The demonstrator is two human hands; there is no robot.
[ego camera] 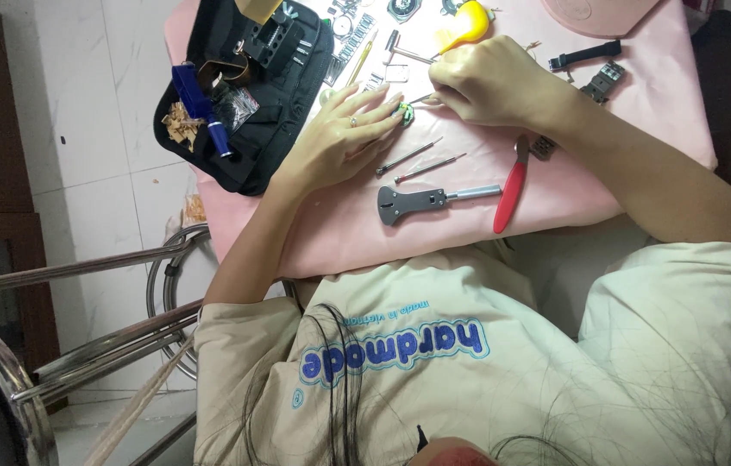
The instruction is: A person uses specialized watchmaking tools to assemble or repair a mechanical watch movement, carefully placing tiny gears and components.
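Bare pink cloth (pixel 339 237) lies open near the table edge; a grey case wrench (pixel 434 200), red-handled pliers (pixel 512 185) and black tool pouch (pixel 249 95) crowd elsewhere.

The person wears a loose cream short-sleeved T-shirt (pixel 434 380) with blue rounded lettering across the chest. A thin ring (pixel 353 122) sits on a finger of the left hand (pixel 339 138). Both forearms are bare below the sleeves.
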